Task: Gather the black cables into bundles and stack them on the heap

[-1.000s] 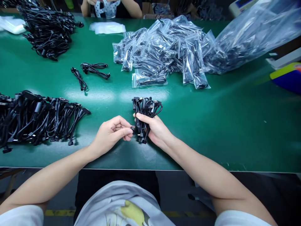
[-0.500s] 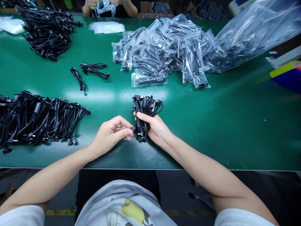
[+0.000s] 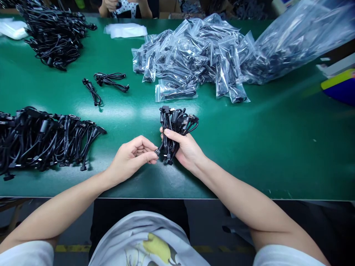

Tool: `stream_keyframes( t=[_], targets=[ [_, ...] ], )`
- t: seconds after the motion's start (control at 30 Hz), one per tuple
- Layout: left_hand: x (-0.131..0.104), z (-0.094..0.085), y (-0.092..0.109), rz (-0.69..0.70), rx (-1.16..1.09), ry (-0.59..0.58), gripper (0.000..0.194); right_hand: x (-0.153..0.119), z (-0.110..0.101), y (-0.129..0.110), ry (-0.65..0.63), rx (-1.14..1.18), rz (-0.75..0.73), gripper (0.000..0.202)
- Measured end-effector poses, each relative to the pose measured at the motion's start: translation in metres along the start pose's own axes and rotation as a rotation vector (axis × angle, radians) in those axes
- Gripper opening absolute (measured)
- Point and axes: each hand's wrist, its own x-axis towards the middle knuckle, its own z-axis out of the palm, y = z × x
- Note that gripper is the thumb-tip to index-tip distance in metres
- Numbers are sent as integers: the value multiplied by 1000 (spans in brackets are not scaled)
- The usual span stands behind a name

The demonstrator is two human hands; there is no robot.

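A bunch of folded black cables (image 3: 173, 120) is gripped in my right hand (image 3: 190, 151), the thumb lying across its front. Metal-tipped plugs stick out at the top and bottom of the bunch. On its left side, my left hand (image 3: 137, 155) pinches one small cable connector (image 3: 157, 152) between thumb and fingertips. The connector's cord runs into the bunch. My left hand's other fingers are curled. Both hands are over the front middle of the green table (image 3: 249, 147). My right fingers are mostly hidden behind the cables.
A row of black cables (image 3: 50, 140) lies at the left, with a larger heap (image 3: 55, 37) behind it. Two loose cable bundles (image 3: 111, 80) lie between. Bagged cables (image 3: 191, 55) are piled at the back, beside a big plastic bag (image 3: 299, 40). Another person's hand (image 3: 111, 4) shows opposite.
My right hand has shifted slightly right and away from me with the cable bunch. The left hand keeps its pinch, almost in place. The other person's arms have moved a little.
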Motion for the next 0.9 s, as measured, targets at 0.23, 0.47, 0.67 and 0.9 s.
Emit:
stream_keyframes(
  t=[0.23, 0.47, 0.67, 0.9],
  targets=[
    [1, 0, -1, 18, 13, -3, 15, 0, -1, 0, 0, 8, -2, 29],
    [1, -1, -1, 21, 21, 2, 15, 1, 0, 1, 9, 12, 2, 30],
    [0, 0, 0, 16, 33, 0, 15, 0, 0, 0, 15, 8, 11, 30],
    [0, 0, 0, 15, 43, 7, 15, 0, 1, 0, 17, 18, 20, 29]
  ],
)
